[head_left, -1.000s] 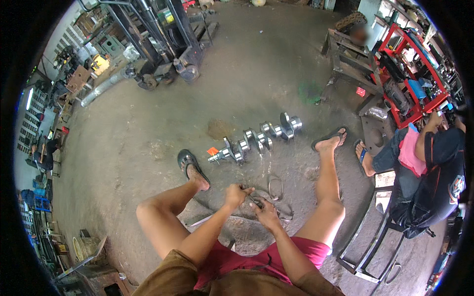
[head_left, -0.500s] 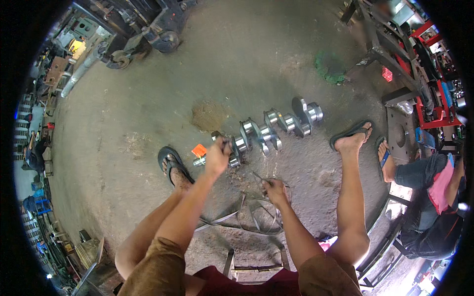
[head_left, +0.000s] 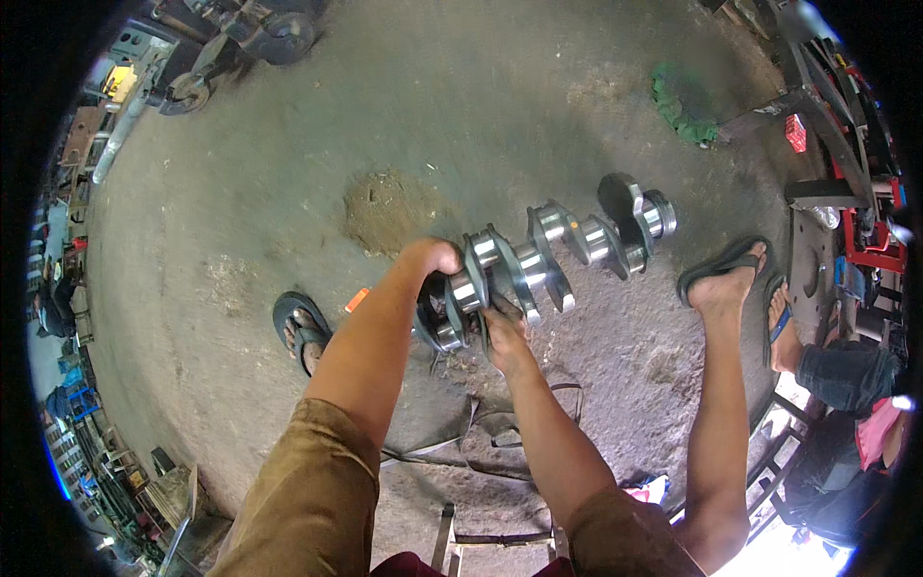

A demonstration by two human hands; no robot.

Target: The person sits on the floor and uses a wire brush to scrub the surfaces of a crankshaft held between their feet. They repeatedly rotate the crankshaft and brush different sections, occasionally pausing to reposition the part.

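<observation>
A shiny steel crankshaft [head_left: 532,262] lies slantwise across the concrete floor between my feet. My left hand [head_left: 437,258] reaches over its near-left part, wrist bent, with the fingers hidden behind the webs and a journal. Just below the same journal is my right hand [head_left: 506,335], fingers bent against the underside of the metal. A narrow dark strip [head_left: 487,341] shows along those fingers, pinched in them as far as I can see. Loose grey strap [head_left: 433,448] lies in loops on the floor nearer to me. An orange tag [head_left: 358,299] sticks out beside my left forearm.
My sandalled feet [head_left: 306,332] stand on both sides of the crankshaft. Another person's sandalled foot [head_left: 781,325] is close at the right. A metal stand [head_left: 829,192], a green ring-shaped patch [head_left: 681,108] and wheeled equipment [head_left: 279,37] lie farther off. A low frame [head_left: 500,540] is near me.
Both hands have moved in to one journal, the left reaching over it and the right coming up from below. The view is now closer to the crankshaft.
</observation>
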